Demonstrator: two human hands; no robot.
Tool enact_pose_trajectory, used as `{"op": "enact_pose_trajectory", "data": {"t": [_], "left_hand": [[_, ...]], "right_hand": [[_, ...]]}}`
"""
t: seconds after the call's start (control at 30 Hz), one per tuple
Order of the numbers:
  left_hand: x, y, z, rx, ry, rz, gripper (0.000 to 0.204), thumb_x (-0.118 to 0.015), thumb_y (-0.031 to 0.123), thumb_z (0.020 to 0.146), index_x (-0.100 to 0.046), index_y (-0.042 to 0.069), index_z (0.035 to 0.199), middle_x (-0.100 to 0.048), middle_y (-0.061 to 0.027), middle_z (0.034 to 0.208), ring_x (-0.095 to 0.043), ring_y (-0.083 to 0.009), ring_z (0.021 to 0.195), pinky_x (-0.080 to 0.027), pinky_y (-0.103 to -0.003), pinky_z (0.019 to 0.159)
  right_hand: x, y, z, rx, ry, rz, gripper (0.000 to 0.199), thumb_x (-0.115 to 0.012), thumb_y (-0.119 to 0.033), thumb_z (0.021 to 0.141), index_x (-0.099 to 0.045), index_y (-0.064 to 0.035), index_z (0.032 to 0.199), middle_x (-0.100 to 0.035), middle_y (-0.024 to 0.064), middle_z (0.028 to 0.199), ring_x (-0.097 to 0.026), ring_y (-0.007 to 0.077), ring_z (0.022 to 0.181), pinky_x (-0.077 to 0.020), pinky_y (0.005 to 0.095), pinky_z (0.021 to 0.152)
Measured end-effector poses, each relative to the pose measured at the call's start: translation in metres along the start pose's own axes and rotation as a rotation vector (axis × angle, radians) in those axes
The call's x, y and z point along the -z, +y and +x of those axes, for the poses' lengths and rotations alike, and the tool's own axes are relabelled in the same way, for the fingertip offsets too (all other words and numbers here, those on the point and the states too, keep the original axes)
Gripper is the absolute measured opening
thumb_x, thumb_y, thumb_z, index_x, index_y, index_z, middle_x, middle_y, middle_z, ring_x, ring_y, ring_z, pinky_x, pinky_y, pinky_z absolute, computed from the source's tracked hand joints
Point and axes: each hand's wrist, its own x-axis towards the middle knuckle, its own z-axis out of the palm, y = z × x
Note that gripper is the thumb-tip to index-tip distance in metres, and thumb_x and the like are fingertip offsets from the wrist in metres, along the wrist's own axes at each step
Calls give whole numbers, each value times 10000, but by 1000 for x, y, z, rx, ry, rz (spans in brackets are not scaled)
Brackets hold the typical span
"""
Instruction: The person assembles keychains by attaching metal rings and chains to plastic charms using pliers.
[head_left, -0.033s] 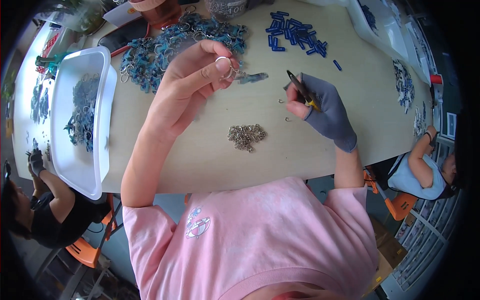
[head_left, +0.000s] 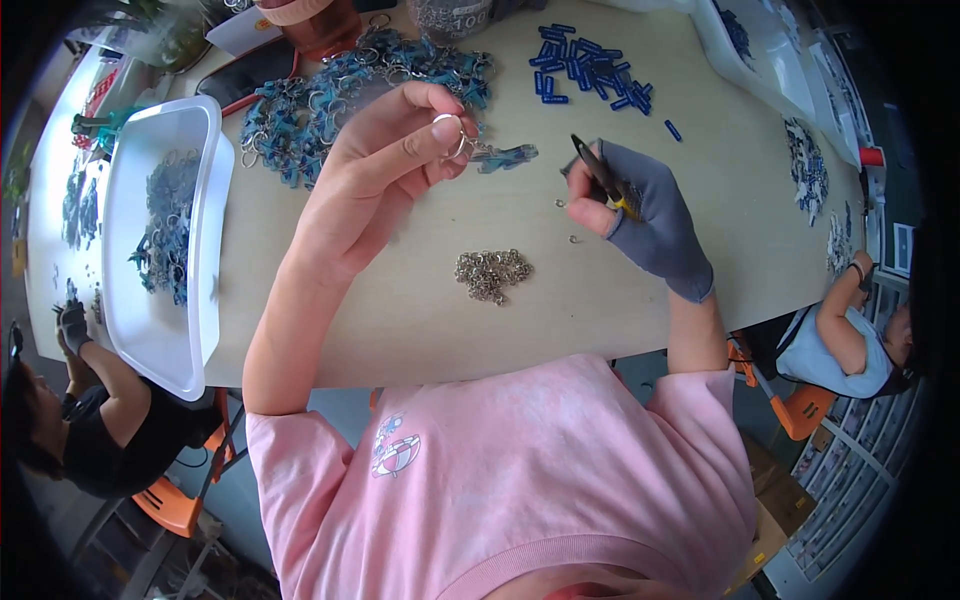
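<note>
My left hand (head_left: pixel 370 170), bare, is raised over the table and pinches a metal key ring (head_left: pixel 452 132) between thumb and fingers. A blue flat charm (head_left: pixel 505 155) lies just to the right of it; I cannot tell whether it hangs from the ring. My right hand (head_left: pixel 650 220) wears a grey glove and grips small pliers (head_left: pixel 598 175) with a yellow handle, tips pointing toward the ring, a short gap away. A small heap of metal jump rings (head_left: pixel 492 273) lies on the table below both hands. Two loose rings (head_left: pixel 573 238) lie near the pliers.
A pile of blue keychains (head_left: pixel 330 100) lies at the back, and blue tube pieces (head_left: pixel 590 65) to its right. A white tray (head_left: pixel 195 340) with more blue pieces sits at the left. One person (head_left: pixel 90 420) sits at lower left, another (head_left: pixel 850 340) at right.
</note>
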Motion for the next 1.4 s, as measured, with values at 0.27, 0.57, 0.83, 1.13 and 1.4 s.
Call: {"op": "enact_pose_trajectory", "data": {"t": [0.27,0.57,0.83,1.13,1.4], "left_hand": [[-18,4,2,59,10,-145,147,-622,130,938,-562,51,1046,-615,-20,932,-589,-72,810,-485,-189,739],[-24,8,-1,86,-56,-208,143,-623,119,934,-578,41,1045,-629,-24,915,-596,-82,796,-487,-209,742],[-26,13,-3,77,-96,-142,123,-629,102,925,-597,39,1026,-626,-22,916,-587,-89,813,-484,-216,760],[-20,21,-7,70,-187,37,133,-652,76,899,-604,31,1015,-620,-25,953,-583,-103,840,-476,-232,788],[-27,-17,-4,-610,-46,808,363,-707,118,833,-574,5,1151,-586,-92,1212,-546,-202,1172,-414,-371,998]], "right_hand": [[-8,-25,33,506,118,-351,234,-755,-130,809,-602,-20,948,-581,66,906,-581,181,738,-444,272,671],[-5,-30,40,563,78,-475,300,-761,-154,793,-596,-3,992,-587,113,942,-612,260,807,-483,325,715],[-3,-45,40,461,-21,-395,276,-749,-149,805,-588,13,960,-547,102,844,-557,225,737,-442,308,690],[-4,-55,38,435,-59,-359,237,-732,-139,825,-599,9,953,-558,94,844,-549,187,752,-438,299,692],[-22,-35,28,522,223,-381,204,-736,-125,821,-625,-22,958,-561,76,890,-600,217,758,-476,290,675]]}}
